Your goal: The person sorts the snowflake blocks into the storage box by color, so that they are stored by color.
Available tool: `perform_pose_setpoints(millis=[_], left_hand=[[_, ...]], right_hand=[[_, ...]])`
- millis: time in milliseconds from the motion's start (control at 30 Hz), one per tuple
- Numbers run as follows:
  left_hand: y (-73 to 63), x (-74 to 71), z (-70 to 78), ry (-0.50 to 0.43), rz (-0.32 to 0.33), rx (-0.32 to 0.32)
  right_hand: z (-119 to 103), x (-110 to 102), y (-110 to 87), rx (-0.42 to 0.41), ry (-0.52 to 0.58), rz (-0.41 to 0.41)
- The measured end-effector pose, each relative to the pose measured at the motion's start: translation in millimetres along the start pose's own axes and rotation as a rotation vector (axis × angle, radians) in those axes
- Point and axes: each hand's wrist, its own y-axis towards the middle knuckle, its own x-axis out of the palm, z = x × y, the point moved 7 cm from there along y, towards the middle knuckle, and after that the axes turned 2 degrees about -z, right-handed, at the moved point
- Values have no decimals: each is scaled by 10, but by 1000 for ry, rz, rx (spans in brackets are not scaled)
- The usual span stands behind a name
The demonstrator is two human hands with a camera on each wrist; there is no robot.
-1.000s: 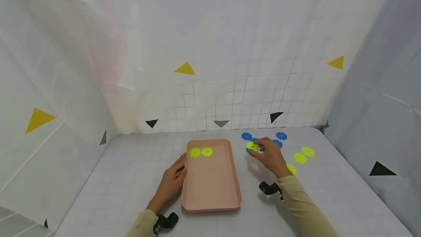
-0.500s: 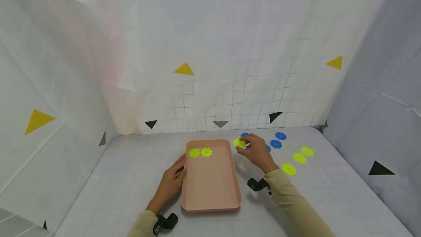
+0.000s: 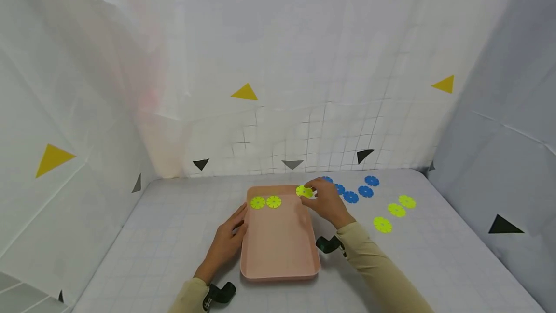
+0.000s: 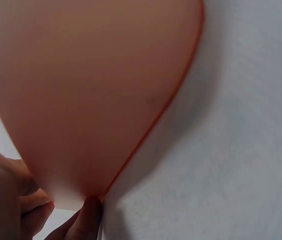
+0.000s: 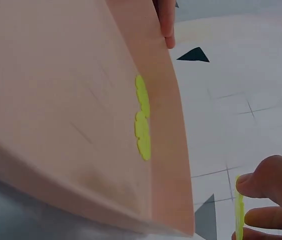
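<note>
My right hand pinches a yellow-green notched plastic disc between thumb and fingers, over the far right corner of the pink tray. In the right wrist view the held disc appears edge-on, apart from the tray. Two similar discs, a left one and a right one, lie side by side inside the tray along its far end. My left hand rests against the tray's left side with fingers extended; in the left wrist view its fingertips touch the tray wall.
Several blue notched discs lie on the table at the back right. Three yellow-green discs form a slanting row farther right. White sheets with coloured triangles stand around the table's back and sides.
My right hand has carried the yellow-green disc leftward from above the blue discs to the tray's far right corner. The left hand and tray have stayed put.
</note>
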Motion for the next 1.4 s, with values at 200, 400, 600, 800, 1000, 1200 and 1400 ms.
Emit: perform_pose_setpoints(millis=[200, 400, 600, 800, 1000, 1200, 1400], left_hand=[[0, 9, -9, 2, -8, -4], [2, -2, -8, 3, -8, -9], [6, -2, -20, -11, -12, -20], [5, 2, -24, -2, -13, -23], [4, -5, -23, -6, -9, -4], [9, -8, 8, -7, -7, 21], [10, -13, -11, 2, -2, 15]], right_hand=[[-31, 119, 31, -7, 7, -25], [-97, 217, 104, -34, 27, -33], [-101, 367, 154, -16, -11, -56], [-63, 514, 197, 29, -130, -90], [-38, 613, 231, 55, -173, -120], [35, 672, 240, 84, -198, -126], [37, 680, 231, 41, -190, -107]])
